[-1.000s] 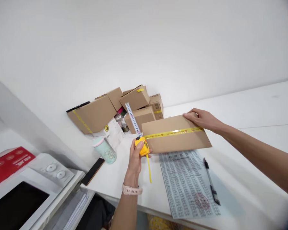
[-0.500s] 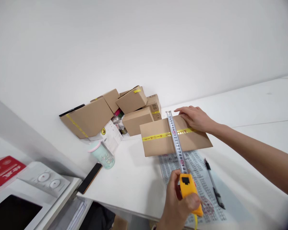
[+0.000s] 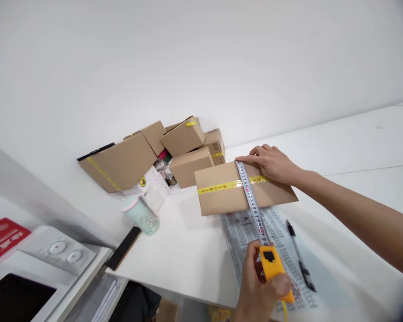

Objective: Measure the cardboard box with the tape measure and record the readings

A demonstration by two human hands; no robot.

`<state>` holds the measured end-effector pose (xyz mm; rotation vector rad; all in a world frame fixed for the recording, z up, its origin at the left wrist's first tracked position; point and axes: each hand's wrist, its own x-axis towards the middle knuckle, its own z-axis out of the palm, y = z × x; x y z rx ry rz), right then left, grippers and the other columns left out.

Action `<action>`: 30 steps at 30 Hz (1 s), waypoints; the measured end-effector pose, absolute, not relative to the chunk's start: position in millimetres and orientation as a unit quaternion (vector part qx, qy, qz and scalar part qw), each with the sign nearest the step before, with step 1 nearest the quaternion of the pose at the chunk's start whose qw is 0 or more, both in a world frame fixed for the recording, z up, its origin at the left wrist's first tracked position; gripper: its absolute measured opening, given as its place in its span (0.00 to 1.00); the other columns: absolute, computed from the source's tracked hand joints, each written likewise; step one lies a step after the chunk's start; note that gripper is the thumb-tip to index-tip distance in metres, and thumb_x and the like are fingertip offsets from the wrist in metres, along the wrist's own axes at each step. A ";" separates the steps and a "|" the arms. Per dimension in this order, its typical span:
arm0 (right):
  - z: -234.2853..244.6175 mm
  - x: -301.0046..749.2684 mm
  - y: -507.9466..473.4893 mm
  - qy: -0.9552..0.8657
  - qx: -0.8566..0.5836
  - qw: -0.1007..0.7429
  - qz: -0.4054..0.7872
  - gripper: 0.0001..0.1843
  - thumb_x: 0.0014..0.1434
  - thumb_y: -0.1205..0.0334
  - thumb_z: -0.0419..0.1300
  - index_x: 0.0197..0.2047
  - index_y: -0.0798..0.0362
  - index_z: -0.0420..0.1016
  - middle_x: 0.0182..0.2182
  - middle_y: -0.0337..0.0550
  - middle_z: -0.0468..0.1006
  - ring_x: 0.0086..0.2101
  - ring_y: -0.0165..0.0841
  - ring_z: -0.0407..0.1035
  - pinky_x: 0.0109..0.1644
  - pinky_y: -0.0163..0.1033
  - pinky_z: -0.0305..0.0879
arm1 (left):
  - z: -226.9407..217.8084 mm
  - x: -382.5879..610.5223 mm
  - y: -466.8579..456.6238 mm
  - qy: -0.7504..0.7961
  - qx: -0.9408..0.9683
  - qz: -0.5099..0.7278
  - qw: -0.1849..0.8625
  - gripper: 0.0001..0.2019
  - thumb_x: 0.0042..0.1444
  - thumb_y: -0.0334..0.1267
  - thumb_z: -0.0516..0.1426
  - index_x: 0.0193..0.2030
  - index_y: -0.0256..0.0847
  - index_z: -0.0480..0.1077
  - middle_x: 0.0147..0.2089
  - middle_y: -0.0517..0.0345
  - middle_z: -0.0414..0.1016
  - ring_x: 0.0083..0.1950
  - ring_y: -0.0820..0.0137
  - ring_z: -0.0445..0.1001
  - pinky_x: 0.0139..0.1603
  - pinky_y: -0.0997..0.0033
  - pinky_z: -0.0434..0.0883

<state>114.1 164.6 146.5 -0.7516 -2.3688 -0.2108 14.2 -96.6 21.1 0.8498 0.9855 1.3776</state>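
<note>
My left hand (image 3: 257,293) is wrapped round a yellow tape measure (image 3: 278,276), thumb on top of its case. The pulled-out metal blade (image 3: 251,200) runs slantwise across a brown cardboard box (image 3: 218,203) sealed with yellow tape. At the far edge of the box, my right hand (image 3: 272,163) grips it from above; the index finger touches the blade's hooked end. Fingertips behind the box are partly hidden. A printed sheet (image 3: 237,235) lies partly under the box, with a black-and-clear pen (image 3: 300,255) on it.
Several cardboard boxes (image 3: 121,163) are piled against the wall. A mint tumbler (image 3: 144,217) with a pink rim and a dark flat object (image 3: 124,248) stand near the left edge of the white table (image 3: 188,255). Further left is a white appliance (image 3: 58,252) with knobs.
My right index finger has come down onto the blade's end at the box's far edge. My left hand and the tape case have shifted slightly right, tilting the blade more.
</note>
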 end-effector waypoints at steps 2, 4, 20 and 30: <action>146.7 114.2 163.8 -0.900 -0.287 0.319 -0.078 0.33 0.60 0.74 0.46 0.60 0.34 0.73 0.44 0.48 0.75 0.39 0.42 0.63 0.44 0.47 0.58 | 20.9 14.9 -96.8 0.436 0.360 0.578 0.589 0.42 0.40 0.55 0.70 0.58 0.41 0.60 0.39 0.58 0.65 0.33 0.72 0.67 0.34 0.69 0.73; 146.8 114.4 163.0 -0.899 -0.289 0.320 -0.076 0.33 0.60 0.74 0.46 0.60 0.34 0.73 0.44 0.48 0.75 0.39 0.42 0.63 0.44 0.47 0.58 | 18.3 15.0 -96.6 0.446 0.362 0.573 0.585 0.45 0.39 0.56 0.70 0.60 0.40 0.59 0.40 0.56 0.65 0.36 0.70 0.67 0.37 0.67 0.73; 145.3 115.1 163.8 -0.899 -0.280 0.331 -0.071 0.30 0.64 0.69 0.44 0.60 0.33 0.73 0.44 0.48 0.75 0.40 0.42 0.63 0.44 0.48 0.59 | 12.1 15.3 -94.4 0.450 0.358 0.575 0.582 0.44 0.38 0.55 0.71 0.59 0.41 0.60 0.44 0.54 0.66 0.39 0.69 0.66 0.45 0.62 0.73; 138.5 118.4 154.8 -0.869 -0.335 0.364 -0.019 0.28 0.69 0.59 0.39 0.69 0.43 0.60 0.46 0.53 0.74 0.45 0.47 0.65 0.48 0.54 0.61 | 25.1 13.1 -127.2 0.478 0.331 0.658 0.478 0.51 0.34 0.56 0.71 0.64 0.46 0.54 0.55 0.43 0.70 0.45 0.55 0.75 0.43 0.61 0.75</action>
